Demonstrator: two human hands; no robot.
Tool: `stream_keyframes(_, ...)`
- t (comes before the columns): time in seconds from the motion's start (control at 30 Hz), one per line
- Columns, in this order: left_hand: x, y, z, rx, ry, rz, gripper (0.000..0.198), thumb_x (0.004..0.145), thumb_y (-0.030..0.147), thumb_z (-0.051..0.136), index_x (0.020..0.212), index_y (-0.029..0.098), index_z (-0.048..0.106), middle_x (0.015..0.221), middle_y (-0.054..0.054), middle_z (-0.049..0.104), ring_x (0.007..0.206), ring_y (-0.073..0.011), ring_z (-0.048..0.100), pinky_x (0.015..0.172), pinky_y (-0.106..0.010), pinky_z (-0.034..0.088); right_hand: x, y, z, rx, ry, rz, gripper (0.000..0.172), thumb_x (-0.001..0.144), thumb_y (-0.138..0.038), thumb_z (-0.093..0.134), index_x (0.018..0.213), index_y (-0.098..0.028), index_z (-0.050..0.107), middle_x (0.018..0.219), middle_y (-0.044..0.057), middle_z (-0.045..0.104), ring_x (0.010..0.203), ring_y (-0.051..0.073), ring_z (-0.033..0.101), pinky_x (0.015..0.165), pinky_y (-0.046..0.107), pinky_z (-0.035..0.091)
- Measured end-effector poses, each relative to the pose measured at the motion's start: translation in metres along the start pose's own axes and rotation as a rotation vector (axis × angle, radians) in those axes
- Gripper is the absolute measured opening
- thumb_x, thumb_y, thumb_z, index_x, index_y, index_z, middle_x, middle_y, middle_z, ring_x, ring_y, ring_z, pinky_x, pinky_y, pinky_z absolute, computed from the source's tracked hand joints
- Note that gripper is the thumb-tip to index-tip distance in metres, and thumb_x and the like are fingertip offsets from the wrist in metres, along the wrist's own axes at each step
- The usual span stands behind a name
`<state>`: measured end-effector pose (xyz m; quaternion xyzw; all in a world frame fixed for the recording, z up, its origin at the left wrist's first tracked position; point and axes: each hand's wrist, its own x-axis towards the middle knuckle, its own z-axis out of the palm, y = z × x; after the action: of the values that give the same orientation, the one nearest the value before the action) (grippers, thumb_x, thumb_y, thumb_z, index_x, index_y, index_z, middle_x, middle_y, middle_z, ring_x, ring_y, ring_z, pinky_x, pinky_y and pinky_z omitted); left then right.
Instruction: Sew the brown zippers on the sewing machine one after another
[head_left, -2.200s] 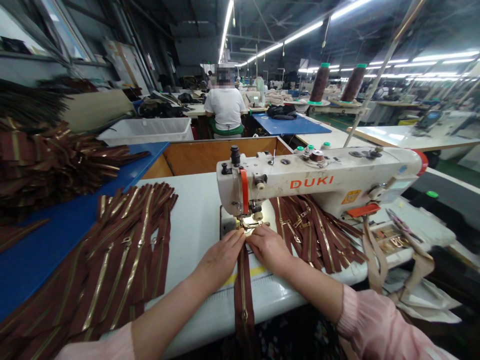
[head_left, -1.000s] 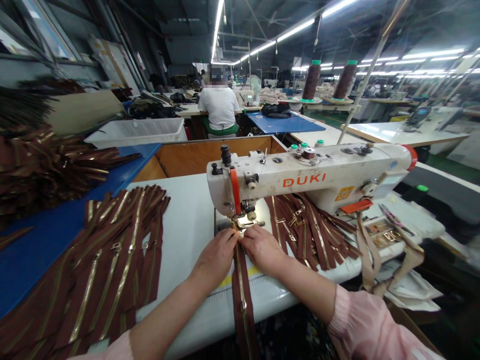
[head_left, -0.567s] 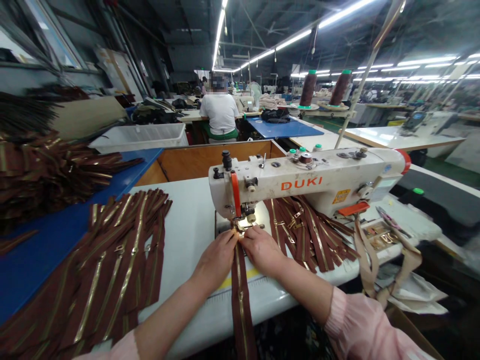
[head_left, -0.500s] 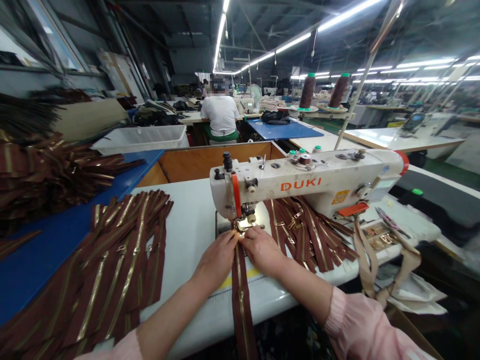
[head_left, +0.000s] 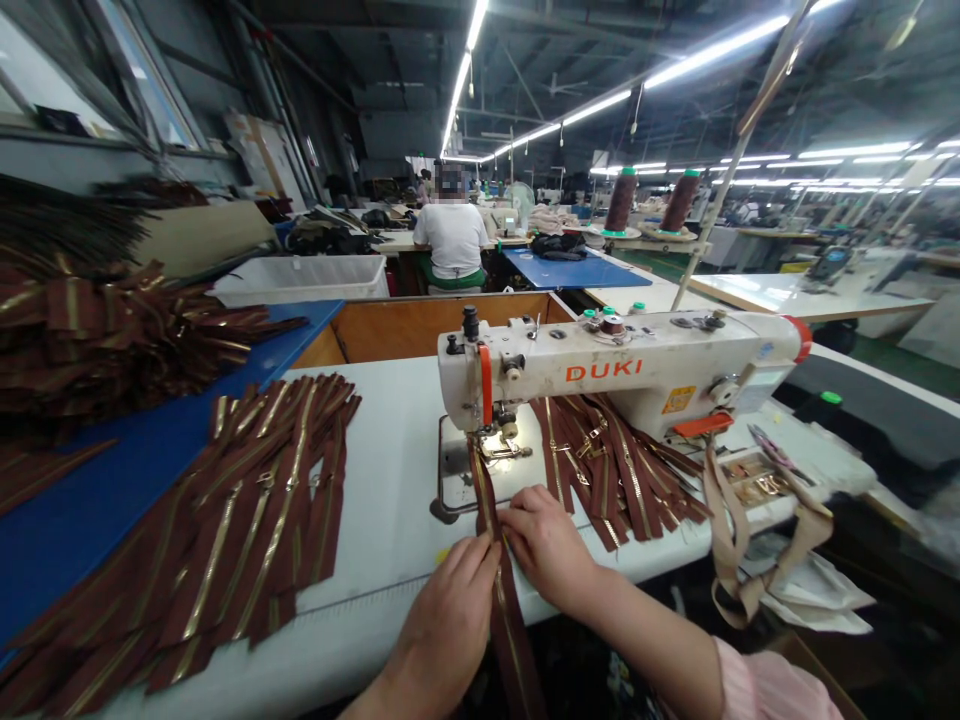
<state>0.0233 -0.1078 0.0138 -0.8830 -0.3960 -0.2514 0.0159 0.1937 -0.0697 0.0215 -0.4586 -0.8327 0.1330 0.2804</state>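
Two bare hands, one long brown fabric zipper strip with gold metal teeth. Left hand: fingertips bunched, pinching the strip along its left edge. Right hand: thumb and index finger closed on the right edge, just beyond the left fingertips and almost meeting them (undersides of both grips hidden). Strip runs straight ahead from the fingers to the needle area of a white metal sewing machine with orange DUKI lettering; whether the foot presses on it is too small to tell. Behind the fingers it drops over the near edge of the pale, glossy tabletop and out of view.

Left of the fingers, well apart: a spread layer of brown zippers with gold teeth, lying lengthwise. Right of and beyond the right fingers: a fanned heap of brown zippers with gold sliders, partly under the machine arm. Farther right: a shallow open tray of small gold metal pieces, plus a looped beige fabric band hanging near it. Far ahead of the fingers: a seated person in a white shirt, back turned.
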Motion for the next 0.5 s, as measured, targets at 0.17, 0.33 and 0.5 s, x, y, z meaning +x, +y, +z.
stream_keyframes(0.17,0.008,0.007,-0.002,0.006,-0.025,-0.048,0.035,0.088,0.009,0.034,0.114,0.015,0.057,0.113,-0.011,0.065,0.107,-0.0233,0.060,0.090,-0.040,0.053,0.000,0.000,0.004,0.012,0.044,0.039,0.019,0.089,-0.012,0.049,0.090,-0.018,0.066,0.087,0.006,0.056,0.086,0.019,0.048,0.076,0.030,0.042)
stream_keyframes(0.33,0.022,0.007,-0.002,0.028,-0.028,-0.100,0.033,0.089,0.009,0.036,0.114,0.010,0.057,0.116,-0.014,0.064,0.104,-0.0239,0.060,0.090,-0.041,0.053,0.004,-0.001,0.007,-0.021,0.059,0.059,0.019,0.090,-0.012,0.048,0.093,-0.017,0.065,0.086,0.006,0.056,0.086,0.019,0.047,0.077,0.030,0.041)
stream_keyframes(0.5,0.030,0.006,-0.002,0.032,-0.034,-0.119,0.031,0.091,0.011,0.034,0.109,0.011,0.060,0.113,-0.013,0.065,0.102,-0.0223,0.060,0.090,-0.040,0.053,0.009,-0.001,0.008,-0.054,0.039,0.054,0.018,0.090,-0.012,0.048,0.090,-0.017,0.065,0.085,0.005,0.055,0.085,0.019,0.047,0.075,0.030,0.040)
